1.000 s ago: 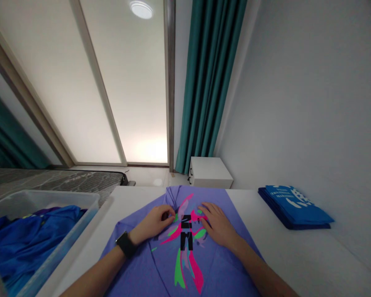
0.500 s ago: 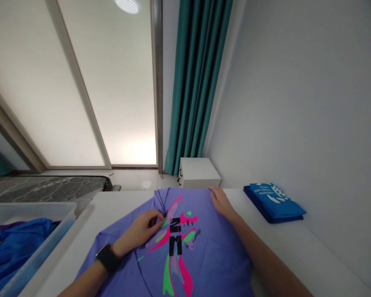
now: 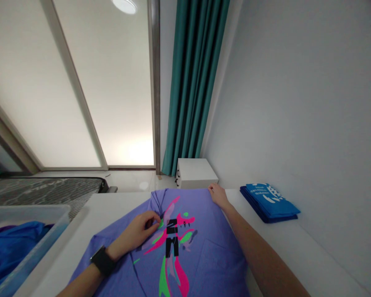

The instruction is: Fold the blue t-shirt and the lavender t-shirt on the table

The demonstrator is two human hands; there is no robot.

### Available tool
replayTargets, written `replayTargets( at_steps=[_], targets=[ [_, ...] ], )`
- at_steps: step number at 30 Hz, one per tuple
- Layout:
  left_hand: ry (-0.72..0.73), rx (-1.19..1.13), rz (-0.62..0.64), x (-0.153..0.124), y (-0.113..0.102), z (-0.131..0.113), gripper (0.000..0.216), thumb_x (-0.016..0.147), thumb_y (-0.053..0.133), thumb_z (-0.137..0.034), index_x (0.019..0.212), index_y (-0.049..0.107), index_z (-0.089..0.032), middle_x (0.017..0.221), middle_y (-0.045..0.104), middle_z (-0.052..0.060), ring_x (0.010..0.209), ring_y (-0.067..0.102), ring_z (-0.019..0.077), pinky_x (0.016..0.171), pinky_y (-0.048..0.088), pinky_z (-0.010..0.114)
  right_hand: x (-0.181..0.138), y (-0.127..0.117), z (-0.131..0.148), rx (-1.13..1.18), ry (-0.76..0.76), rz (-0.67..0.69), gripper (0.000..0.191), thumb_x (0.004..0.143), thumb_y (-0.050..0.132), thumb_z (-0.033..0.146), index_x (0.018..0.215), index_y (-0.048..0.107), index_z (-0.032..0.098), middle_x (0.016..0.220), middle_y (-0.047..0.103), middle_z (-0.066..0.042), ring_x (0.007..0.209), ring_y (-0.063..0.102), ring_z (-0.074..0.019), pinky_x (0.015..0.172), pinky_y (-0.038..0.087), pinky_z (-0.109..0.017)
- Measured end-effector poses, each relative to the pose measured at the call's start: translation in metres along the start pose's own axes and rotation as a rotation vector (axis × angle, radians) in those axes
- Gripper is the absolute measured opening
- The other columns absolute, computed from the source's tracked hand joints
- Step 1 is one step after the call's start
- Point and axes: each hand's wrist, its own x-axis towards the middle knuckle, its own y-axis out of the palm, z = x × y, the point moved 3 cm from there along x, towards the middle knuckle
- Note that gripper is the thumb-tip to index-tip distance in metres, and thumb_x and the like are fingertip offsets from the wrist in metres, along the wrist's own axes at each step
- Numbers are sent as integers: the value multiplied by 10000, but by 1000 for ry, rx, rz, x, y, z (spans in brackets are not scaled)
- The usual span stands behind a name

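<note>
A purple T-shirt (image 3: pixel 210 251) with a pink, green and black print lies spread on the white table, its lower part running out of the picture. My left hand (image 3: pixel 144 226), with a black watch (image 3: pixel 102 260) on the wrist, pinches the cloth left of the print, thumb and forefinger together. At the shirt's far right corner, my right hand (image 3: pixel 219 195) has its fingers curled over the edge and gripping it. Small creases show in the cloth between the left hand and the far edge.
Folded blue clothes (image 3: pixel 270 202) lie in a stack on the table (image 3: pixel 299 251), by the wall. To the left stands a translucent bin (image 3: pixel 46 243) holding blue garments (image 3: pixel 15 243). Beyond the far edge are a white cabinet (image 3: pixel 196 170) and a green curtain (image 3: pixel 193 90).
The view has shifted slightly. My right hand's fingers have curled more tightly at the shirt's far right corner. My left hand keeps its pinch at the same spot.
</note>
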Motion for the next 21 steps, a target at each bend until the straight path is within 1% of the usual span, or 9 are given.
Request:
replayTargets(
  at_steps=[2,5,7,9,12,15,16,18,21],
  targets=[
    [-1,-1,2,0,0,0,208,895,494,-332,897,651,-195,830,647,20,714,552,165,662,401,261,-1,-6,7,10,-30,-39,175,889,463,171,823,624,189,947,647,-85,944,580,-196,850,418,-311],
    [7,-3,1,0,-1,-1,209,893,494,-332,890,652,-195,830,648,21,729,560,168,676,408,263,-11,-22,23,37,-106,-85,180,900,444,186,815,602,195,926,609,-74,954,549,-198,864,414,-320],
    [11,-1,-4,0,-1,-1,209,890,492,-330,888,653,-197,817,645,19,725,559,167,674,409,260,-27,-36,38,58,-167,-98,173,908,448,207,811,591,201,911,593,-59,938,540,-198,861,411,-325],
    [9,2,-6,-1,0,-1,214,889,489,-333,890,654,-197,802,642,16,714,555,166,664,408,258,-52,-49,58,81,-228,-88,173,924,453,229,807,579,208,879,585,-39,871,538,-187,811,410,-312],
    [8,1,-5,-1,1,1,220,891,484,-340,900,650,-195,830,653,20,738,565,170,682,418,261,-96,-59,91,123,-353,-7,151,938,467,221,827,568,210,876,599,-30,857,532,-187,794,382,-317],
    [12,6,-3,0,1,1,224,894,479,-343,900,649,-196,850,657,25,757,570,175,704,426,271,-127,-53,112,135,-433,166,163,925,489,199,787,575,212,853,617,-17,846,540,-181,806,374,-317],
    [13,6,-4,0,0,1,224,893,479,-343,896,649,-197,845,657,26,755,571,176,704,427,273,-131,-50,113,157,-436,211,178,925,490,206,771,580,215,840,626,-13,842,548,-179,813,377,-316],
    [17,-2,-2,-1,0,-1,221,894,481,-343,892,647,-198,848,660,28,762,576,178,709,429,276,-128,-46,103,232,-364,215,196,921,472,221,771,597,222,834,646,-14,837,568,-181,815,393,-312],
    [23,-11,-3,-1,-2,-4,213,893,486,-338,888,647,-199,859,665,29,766,582,181,709,429,278,-108,-47,69,356,-93,69,238,906,390,221,882,627,222,841,666,-34,791,593,-189,743,434,-299]
  ],
)
